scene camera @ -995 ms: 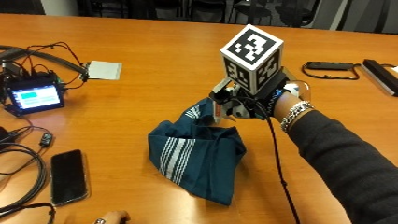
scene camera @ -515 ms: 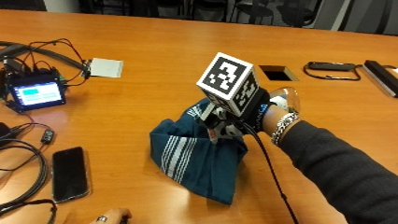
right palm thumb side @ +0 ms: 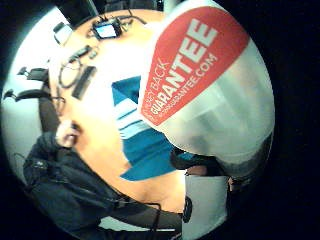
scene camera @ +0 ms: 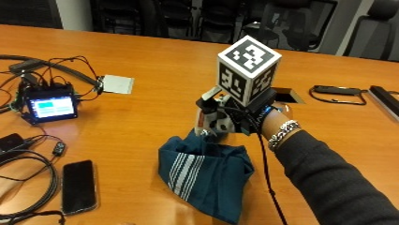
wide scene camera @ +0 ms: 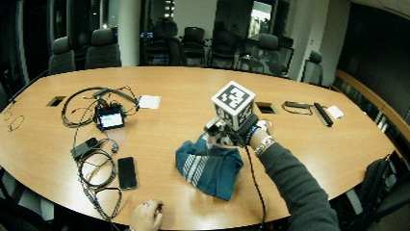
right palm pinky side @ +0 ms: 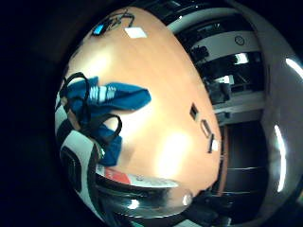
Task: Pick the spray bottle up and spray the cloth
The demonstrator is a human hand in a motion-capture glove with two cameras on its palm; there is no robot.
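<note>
- One change since half a second ago: the grip (scene camera: 232, 119) (gloved right hand) was tipped left and low over the cloth (scene camera: 205, 180); now it sits more upright and a bit higher, above the cloth's far edge.
- The outside camera has shifted a little too, so the small drift of the phone (scene camera: 79, 186) and the lit screen (scene camera: 51, 105) is not a real move.
- The cloth looks unchanged: a bunched teal heap with white stripes, near centre of the desk (scene camera: 156, 89).
- The grip is closed round the spray bottle (right palm thumb side: 210, 100), whose body fills the thumb-side palm view. From outside, the bottle (scene camera: 209, 123) pokes out on the left of the grip, just above the cloth and not touching it.
- Meaning: pick-up done. The tip-and-return looks like a spray stroke or an aiming move (no mist or wet patch visible, can't confirm).
- The nozzle can't be made out, so its aim is unclear.
- Writing: the bottle's red label reads "BACK" and "GUARANTEE" in white, with a smaller line ending "GUARANTEE.COM". The starts of the lines are cut off.
- No brand name is readable, and the text on the lit screen is too small.
</note>
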